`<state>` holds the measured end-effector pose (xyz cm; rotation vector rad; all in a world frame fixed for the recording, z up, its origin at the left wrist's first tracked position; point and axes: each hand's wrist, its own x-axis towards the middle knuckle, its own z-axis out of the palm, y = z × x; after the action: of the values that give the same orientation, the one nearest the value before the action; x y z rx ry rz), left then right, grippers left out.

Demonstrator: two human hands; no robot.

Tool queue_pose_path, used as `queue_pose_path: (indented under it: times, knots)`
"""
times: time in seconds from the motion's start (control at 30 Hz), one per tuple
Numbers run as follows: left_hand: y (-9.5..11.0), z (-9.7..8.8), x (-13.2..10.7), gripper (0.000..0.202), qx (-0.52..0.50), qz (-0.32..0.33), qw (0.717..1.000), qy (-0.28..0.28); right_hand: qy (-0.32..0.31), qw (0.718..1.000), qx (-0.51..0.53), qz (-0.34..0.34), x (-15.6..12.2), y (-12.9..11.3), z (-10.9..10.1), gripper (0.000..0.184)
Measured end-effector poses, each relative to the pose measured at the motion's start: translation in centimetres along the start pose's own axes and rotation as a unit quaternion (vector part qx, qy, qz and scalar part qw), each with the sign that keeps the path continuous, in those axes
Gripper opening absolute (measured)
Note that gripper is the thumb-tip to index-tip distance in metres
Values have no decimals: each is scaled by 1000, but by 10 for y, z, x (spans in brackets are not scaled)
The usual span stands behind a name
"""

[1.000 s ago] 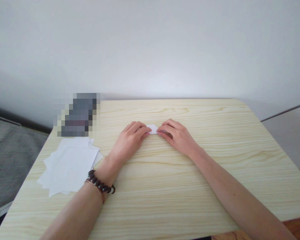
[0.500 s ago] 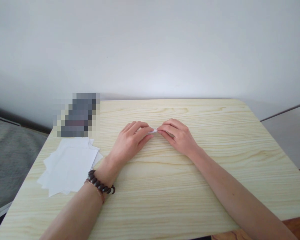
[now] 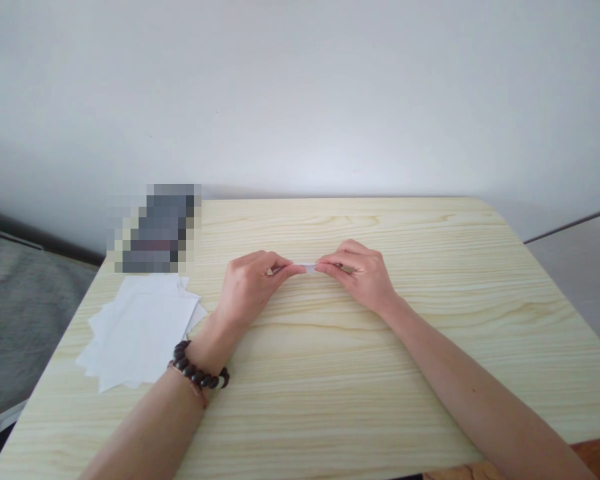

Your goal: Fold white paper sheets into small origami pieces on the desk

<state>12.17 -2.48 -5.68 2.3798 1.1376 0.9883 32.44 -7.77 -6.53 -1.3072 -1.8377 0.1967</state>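
A small, narrow piece of folded white paper (image 3: 309,268) is held between two bare hands near the middle of the desk, toward its far half. The left end of the paper is pinched between the thumb and fingers of the left hand (image 3: 250,283), and the right end is gripped in the same way by the right hand (image 3: 363,273). Most of the paper is covered by the fingertips, so only a short strip is seen in the gap between them; whether the desk is touched by it cannot be told.

A bracelet of dark round beads (image 3: 195,369) is worn on the left wrist, with a thin reddish cord (image 3: 197,393) beside it. To the left of that wrist, a loose, fanned pile of white paper sheets (image 3: 143,337) is laid flat, its corners turned in different directions. Behind the pile, at the far left corner, a dark rectangular object (image 3: 157,230) is blurred into blocks. Everything is carried by a pale, wood-grained desk (image 3: 330,380), set against a plain whitish wall (image 3: 300,100).
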Motion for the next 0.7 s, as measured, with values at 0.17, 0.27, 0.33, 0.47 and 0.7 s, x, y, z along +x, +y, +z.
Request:
queue_pose_path:
  times: [0.17,0.27,0.33,0.47,0.7]
  knots:
    - [1,-3,1,26,-72,-114,990,-51,-24,996,50,65,1,3,-2,22]
    - [-2,-5,2,22,-106,-131,981,-94,-34,991,76,101,1,5,-4,22]
    - [-3,-5,3,22,-104,-117,982,-106,-35,990,82,110,1,5,-4,22]
    - [-6,-3,4,20,-79,-78,988,-104,-44,987,95,118,2,6,-5,21]
    - [-6,-2,3,30,-56,-116,988,-86,-70,973,148,166,3,10,-7,21]
